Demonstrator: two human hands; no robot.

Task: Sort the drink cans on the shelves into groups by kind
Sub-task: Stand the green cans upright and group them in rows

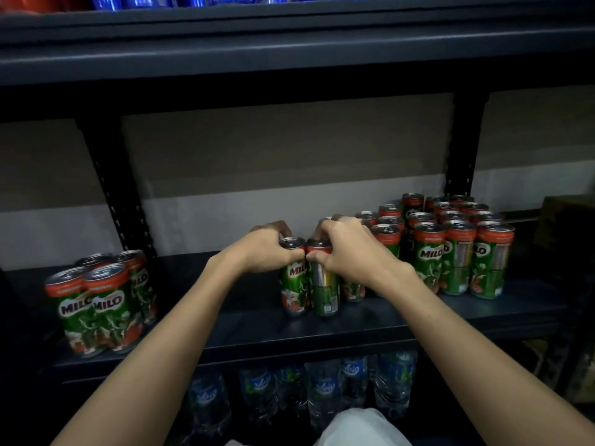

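Big dark metal shelving unit (322,329) fills pretty much the whole view, with a pale wall behind it and two slotted uprights at the back. The largest bunch of stuff is the block of Milo cans on the right (457,249) — green cans with red tops, standing upright in tight rows at the right end of the middle shelf. Below that shelf there's a row of water bottles (325,391) with blue labels, kind of blurry in the dark. Over at the left end of the middle shelf sits a smaller cluster of Milo cans (99,304), also upright, well apart from the rest. Up top you can just see the bottoms of some blue cans (180,0) on the upper shelf. In the middle of the shelf, between the two groups, both arms reach in — the left hand (267,252) has its fingers curled round the top of one Milo can (293,278), and the right hand (347,249) is gripping the top of the can next to it (324,281), thumb down the front. Those two cans are touching side by side and both stand on the shelf. There's at least one more can just behind them, mostly hidden by the right hand.
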